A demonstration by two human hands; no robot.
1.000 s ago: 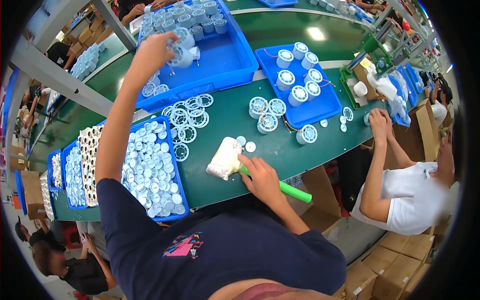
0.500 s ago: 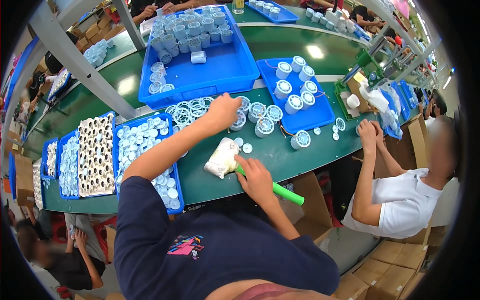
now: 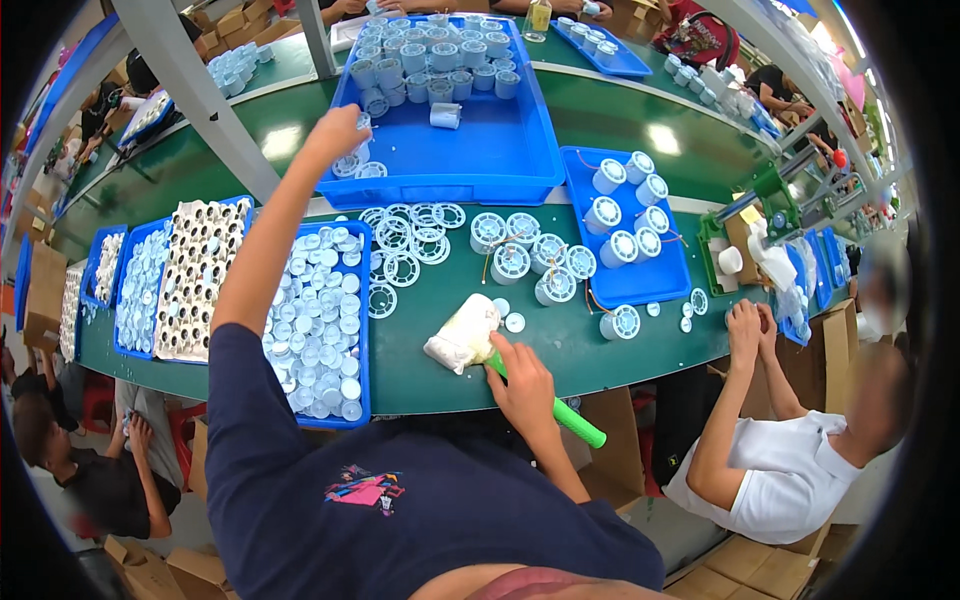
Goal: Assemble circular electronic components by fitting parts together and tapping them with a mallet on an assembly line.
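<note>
My left hand reaches over the left wall of the large blue bin. Its fingers close on a pale blue round part, mostly hidden by the hand, above a few slotted round covers. In my right hand is a mallet by its green handle. The mallet's head, wrapped in whitish material, rests on the green bench. Close beyond it stand several pale blue motor housings with slotted tops. Small white caps lie beside the head.
Flat slotted rings lie left of the housings. A blue tray of small caps and an egg-carton-like tray stand at left. Another blue tray holds housings, near a green press. A co-worker in white sits at right.
My left hand has gone from the housings on the bench to the left side of the blue bin. My right hand keeps hold of the mallet. The view has shifted a little.
</note>
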